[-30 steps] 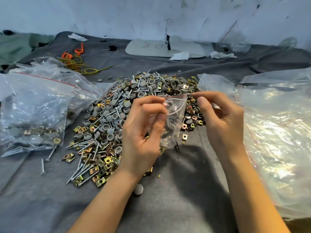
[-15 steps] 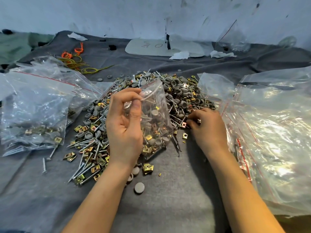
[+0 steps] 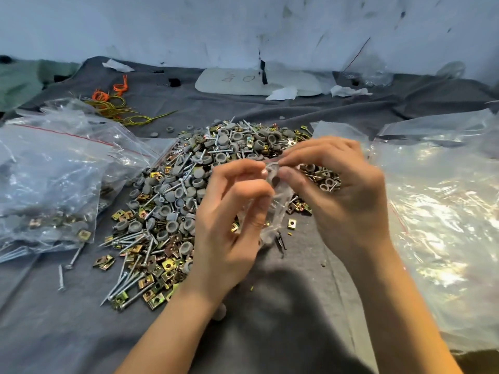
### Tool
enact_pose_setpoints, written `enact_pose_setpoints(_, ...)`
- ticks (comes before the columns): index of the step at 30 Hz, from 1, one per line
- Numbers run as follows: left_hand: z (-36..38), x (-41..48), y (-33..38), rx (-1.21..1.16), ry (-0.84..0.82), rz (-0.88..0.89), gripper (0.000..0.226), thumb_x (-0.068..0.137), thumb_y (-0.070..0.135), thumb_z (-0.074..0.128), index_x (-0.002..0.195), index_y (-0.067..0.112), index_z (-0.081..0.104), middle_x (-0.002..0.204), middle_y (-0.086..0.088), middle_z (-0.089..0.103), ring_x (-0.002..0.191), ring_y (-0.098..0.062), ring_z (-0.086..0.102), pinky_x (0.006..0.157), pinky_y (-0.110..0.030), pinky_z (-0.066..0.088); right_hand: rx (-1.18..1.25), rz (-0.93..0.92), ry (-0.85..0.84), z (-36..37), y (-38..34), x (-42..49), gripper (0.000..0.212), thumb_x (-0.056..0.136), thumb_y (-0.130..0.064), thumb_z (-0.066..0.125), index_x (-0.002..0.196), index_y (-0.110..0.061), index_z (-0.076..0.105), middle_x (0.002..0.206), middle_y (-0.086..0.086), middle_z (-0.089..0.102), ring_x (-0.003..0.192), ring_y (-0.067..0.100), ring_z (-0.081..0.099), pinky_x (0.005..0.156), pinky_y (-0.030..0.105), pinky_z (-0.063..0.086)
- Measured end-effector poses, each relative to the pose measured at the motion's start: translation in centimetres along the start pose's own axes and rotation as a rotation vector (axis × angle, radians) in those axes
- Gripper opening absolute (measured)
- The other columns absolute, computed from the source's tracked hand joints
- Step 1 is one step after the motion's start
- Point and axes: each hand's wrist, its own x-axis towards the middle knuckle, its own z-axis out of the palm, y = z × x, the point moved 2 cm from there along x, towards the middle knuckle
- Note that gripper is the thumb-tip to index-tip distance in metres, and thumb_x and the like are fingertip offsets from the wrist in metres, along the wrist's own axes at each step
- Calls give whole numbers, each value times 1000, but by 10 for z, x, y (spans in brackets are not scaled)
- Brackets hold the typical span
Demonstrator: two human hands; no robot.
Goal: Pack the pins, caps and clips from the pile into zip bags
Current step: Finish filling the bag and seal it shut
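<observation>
A pile of grey caps, silver pins and brass clips (image 3: 189, 190) lies on the grey cloth at the centre. Above its near right edge I hold a small clear zip bag (image 3: 278, 201) between both hands. My left hand (image 3: 232, 225) pinches the bag's top edge from the left, thumb and fingers curled. My right hand (image 3: 343, 198) pinches the same edge from the right, fingertips close to the left hand's. The bag hangs below them, mostly hidden by the hands. Whether anything is inside I cannot tell.
Filled zip bags (image 3: 51, 184) lie heaped at the left. A stack of clear bags (image 3: 445, 211) covers the right side. Yellow and orange wire ties (image 3: 116, 106), paper scraps and a white board (image 3: 256, 82) lie at the back by the wall. Loose pins (image 3: 61, 276) lie front left.
My right hand rose from the pile's right edge and joined the left at the bag's top. The bag, held up flat in my left hand before, now hangs crumpled between both hands.
</observation>
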Motion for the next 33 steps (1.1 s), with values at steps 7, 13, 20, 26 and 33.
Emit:
enact_pose_setpoints(7, -5, 3, -3, 7, 164, -72, 9, 100, 19, 50, 103, 23, 58, 115, -8, 56, 113, -20, 58, 95, -29, 45, 70, 262, 94, 3, 33, -7, 9, 89, -12, 65, 95, -16, 69, 95, -1, 67, 96, 14, 62, 85, 34, 50)
enact_pose_setpoints(13, -13, 6, -8, -6, 276, -153, 15, 100, 20, 47, 104, 32, 55, 115, -8, 55, 110, -14, 56, 88, -18, 43, -297, 425, -407, 44, 57, -23, 10, 84, -22, 72, 93, -18, 73, 92, -5, 50, 99, 19, 51, 78, 26, 33)
enact_pose_setpoints(20, -17, 8, -11, -5, 291, -156, 14, 99, 17, 47, 96, 29, 54, 113, -6, 56, 110, -16, 56, 91, -24, 43, -381, 432, -408, 48, 66, -25, 10, 87, -25, 69, 93, -17, 71, 89, -7, 47, 100, 20, 49, 78, 24, 31)
enact_pose_setpoints(26, -15, 7, -7, -1, 236, -111, 12, 100, 20, 49, 104, 29, 56, 114, -6, 56, 106, -21, 58, 89, -20, 43, 83, 253, 94, 19, 25, -9, 7, 90, -15, 65, 97, -14, 67, 88, -1, 67, 83, 17, 63, 73, 31, 51)
enact_pose_setpoints(33, -8, 3, -3, 87, 96, 88, 7, 99, 11, 51, 103, 11, 56, 116, -9, 53, 112, -21, 56, 91, -34, 46, -9, -99, 45, 13, -14, 0, 12, 89, -14, 64, 98, -8, 69, 97, 0, 65, 97, 27, 59, 86, 29, 44)
